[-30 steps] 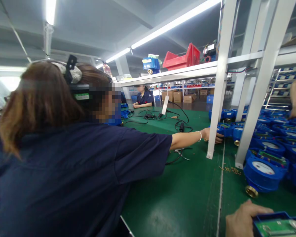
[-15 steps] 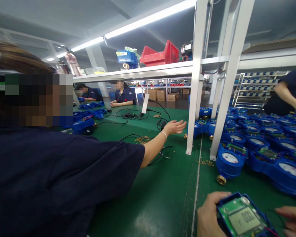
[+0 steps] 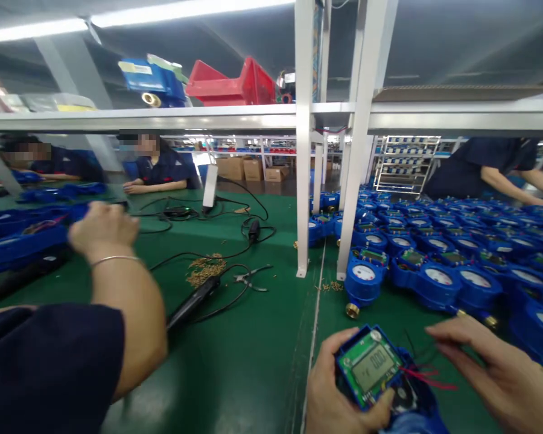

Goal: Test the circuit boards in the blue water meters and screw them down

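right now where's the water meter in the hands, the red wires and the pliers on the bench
water meter [image 3: 369,365], head view, on its LCD screen
red wires [image 3: 428,378], head view, on the stretch beside the meter
pliers [image 3: 248,278], head view, on the pivot

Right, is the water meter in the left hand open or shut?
Open: the blue water meter shows its green circuit board and red wires.

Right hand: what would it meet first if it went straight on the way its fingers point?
The right hand would probably meet the red wires of the blue water meter in the left hand; depth is unclear.
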Demonstrator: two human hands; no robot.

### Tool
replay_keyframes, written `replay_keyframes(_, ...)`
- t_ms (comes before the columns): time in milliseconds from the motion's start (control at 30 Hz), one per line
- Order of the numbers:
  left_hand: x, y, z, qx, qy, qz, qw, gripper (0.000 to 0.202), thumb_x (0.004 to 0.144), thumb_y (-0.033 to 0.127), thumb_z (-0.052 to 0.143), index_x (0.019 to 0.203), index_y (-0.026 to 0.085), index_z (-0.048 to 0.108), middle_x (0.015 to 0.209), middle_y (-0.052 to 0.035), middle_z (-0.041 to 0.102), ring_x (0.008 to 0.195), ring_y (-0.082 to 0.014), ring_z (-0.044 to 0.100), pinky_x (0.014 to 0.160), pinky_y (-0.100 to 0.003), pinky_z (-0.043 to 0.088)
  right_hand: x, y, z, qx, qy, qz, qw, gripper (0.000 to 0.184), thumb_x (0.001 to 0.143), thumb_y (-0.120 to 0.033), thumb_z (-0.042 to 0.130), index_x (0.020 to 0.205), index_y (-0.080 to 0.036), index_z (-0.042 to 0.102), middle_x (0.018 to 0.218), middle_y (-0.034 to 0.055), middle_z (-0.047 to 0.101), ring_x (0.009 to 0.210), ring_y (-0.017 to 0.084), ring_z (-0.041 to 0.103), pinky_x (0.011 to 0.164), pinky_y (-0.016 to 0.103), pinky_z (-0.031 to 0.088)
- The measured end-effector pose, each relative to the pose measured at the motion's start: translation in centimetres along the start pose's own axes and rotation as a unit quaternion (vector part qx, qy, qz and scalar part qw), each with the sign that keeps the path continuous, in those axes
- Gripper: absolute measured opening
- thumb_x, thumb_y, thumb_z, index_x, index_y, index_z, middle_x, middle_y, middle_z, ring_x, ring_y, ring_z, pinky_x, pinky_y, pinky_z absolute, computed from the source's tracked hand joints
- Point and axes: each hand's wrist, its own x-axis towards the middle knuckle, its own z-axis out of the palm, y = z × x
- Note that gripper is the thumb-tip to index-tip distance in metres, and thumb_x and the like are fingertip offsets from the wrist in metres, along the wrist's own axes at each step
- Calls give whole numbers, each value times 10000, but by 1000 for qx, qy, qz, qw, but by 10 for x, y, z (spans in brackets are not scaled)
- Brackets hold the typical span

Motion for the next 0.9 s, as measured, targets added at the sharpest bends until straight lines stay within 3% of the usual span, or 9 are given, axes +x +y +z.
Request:
replay_keyframes(67, 3, -1, -2, 7, 5, 14, 1000, 577, 621, 199, 701, 1168, 211, 516, 1109, -72, 676, 941, -221, 696, 865, -354, 613, 13, -2, 0, -79, 38, -123, 989, 274, 888, -182, 548, 1094, -298, 685, 968, 46, 694, 893, 183, 650, 810, 317, 560)
replay_keyframes(133, 6, -4, -2, 24, 20, 28, 999, 544, 651, 223, 699, 1164, 218, 521, 1085, -60, 682, 921, -217, 703, 874, -364, 610, 21, -3, 11, -58, 35, -157, 985, 345, 895, -133, 512, 1160, -299, 658, 1000, 61, 679, 917, 194, 616, 839, 373, 531)
replay_keyframes(333, 11, -13, -2, 36, 37, 32, 998, 512, 686, 306, 720, 1157, 217, 539, 1070, -61, 694, 869, -221, 724, 825, -342, 622, 22, -7, 53, 59, 52, -39, 996, 226, 966, -197, 436, 1110, -229, 607, 924, 46, 631, 828, 124, 615, 720, 233, 534)
replay_keyframes(467, 13, -18, -3, 34, 35, 23, 999, 505, 701, 335, 713, 1162, 224, 537, 1056, -62, 699, 859, -218, 727, 817, -328, 619, 7, -12, 52, 110, 64, 25, 992, 255, 993, -235, 384, 1189, -232, 546, 911, 32, 610, 778, 105, 618, 707, 210, 538)
replay_keyframes(600, 13, -18, -2, 21, 35, 11, 999, 517, 681, 333, 740, 1147, 214, 550, 1051, -71, 700, 852, -223, 723, 837, -350, 611, -5, -16, 49, 160, 54, 53, 984, 299, 996, -281, 382, 1265, -266, 510, 995, 39, 610, 885, 121, 624, 787, 223, 539)
replay_keyframes(733, 14, -9, 0, 2, 52, -42, 998, 555, 623, 351, 778, 1118, 205, 575, 1049, -58, 701, 868, -226, 719, 847, -332, 604, 0, -9, 55, 194, 54, 76, 976, 284, 975, -324, 447, 1245, -278, 526, 1020, 38, 595, 922, 131, 599, 820, 239, 517)
replay_keyframes(900, 15, -1, 0, -13, 51, -69, 996, 537, 604, 331, 770, 1097, 226, 588, 1025, -33, 705, 852, -214, 720, 840, -306, 600, 15, 3, 55, 225, 45, 105, 968, 273, 956, -376, 482, 1174, -231, 559, 913, 32, 575, 825, 133, 559, 741, 238, 490)
